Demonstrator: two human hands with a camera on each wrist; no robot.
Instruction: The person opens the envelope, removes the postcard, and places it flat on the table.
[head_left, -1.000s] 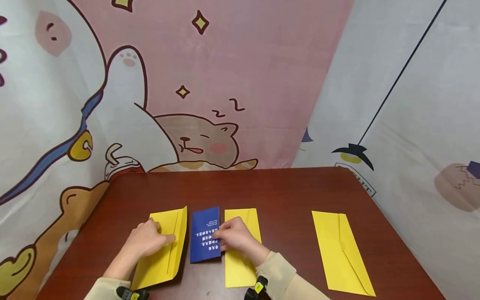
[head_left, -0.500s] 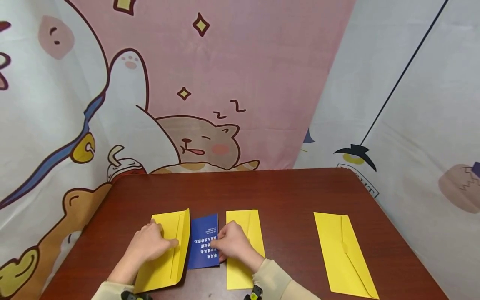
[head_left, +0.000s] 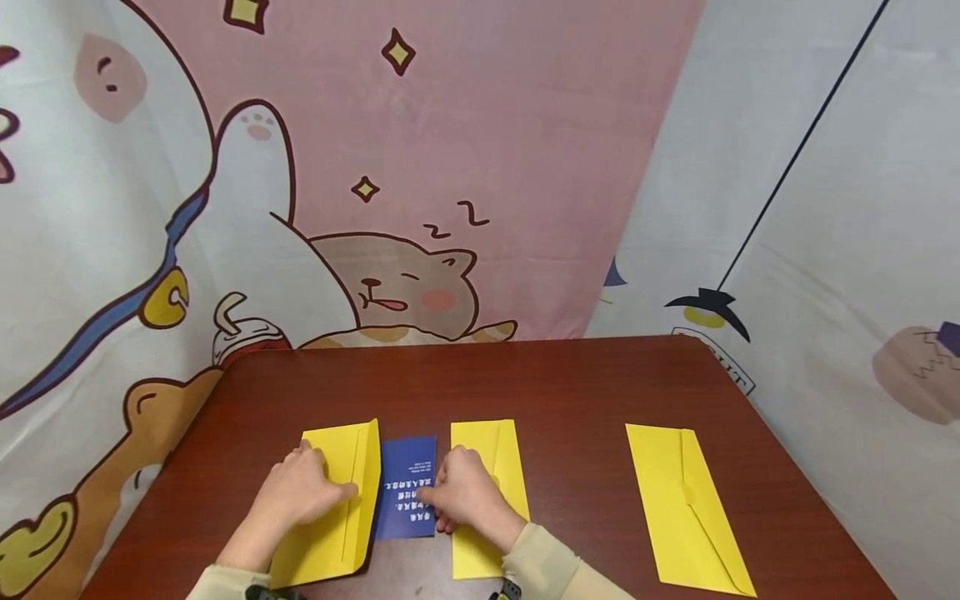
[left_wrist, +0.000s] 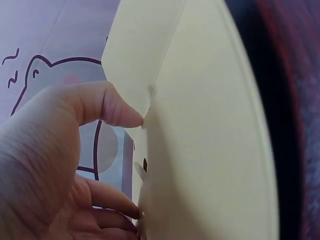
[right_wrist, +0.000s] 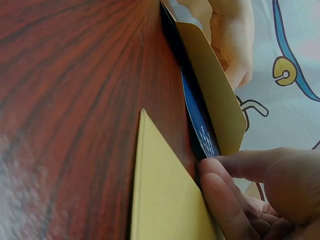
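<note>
On the left of the table, my left hand (head_left: pixel 303 492) grips a yellow envelope (head_left: pixel 322 550), thumb on its face and fingers toward its left side. That envelope's right side stands slightly raised off the table. Between thumb and forefinger my right hand (head_left: pixel 465 492) pinches the right edge of a blue card (head_left: pixel 405 521) printed with white writing. The card's left edge meets the envelope's raised right side and is hidden there. In the right wrist view the blue card (right_wrist: pixel 197 115) runs close along the envelope (right_wrist: pixel 212 85); the left wrist view shows my thumb against the pale envelope (left_wrist: pixel 210 125).
A second yellow envelope (head_left: pixel 480 558) lies partly under my right hand and forearm. Farther right is a third yellow envelope (head_left: pixel 686 508), flap side up. The reddish-brown table (head_left: pixel 570 383) ends at a cartoon-printed cloth (head_left: pixel 540 167).
My right hand has moved slightly left and nearer with the blue card, closing the gap to the left envelope. My left hand has kept its hold on that envelope.
</note>
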